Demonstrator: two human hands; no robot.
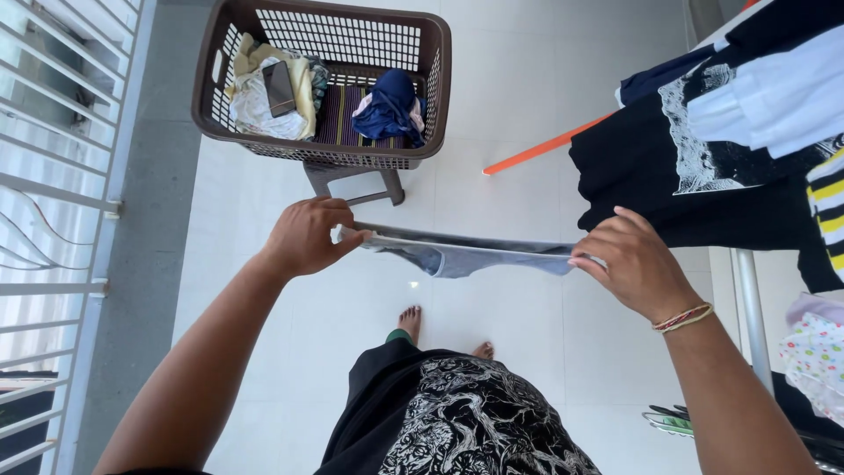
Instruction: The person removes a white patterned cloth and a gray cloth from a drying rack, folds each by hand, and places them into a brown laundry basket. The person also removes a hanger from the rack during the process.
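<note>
A small grey-blue cloth garment hangs stretched between the left hand and right hand, both pinched shut on its ends, in front of the brown plastic laundry basket.

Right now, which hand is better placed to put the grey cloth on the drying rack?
Probably the right hand. It grips one end of the grey cloth close to the drying rack with the hung black garment. The left hand holds the other end, nearer the laundry basket.
</note>
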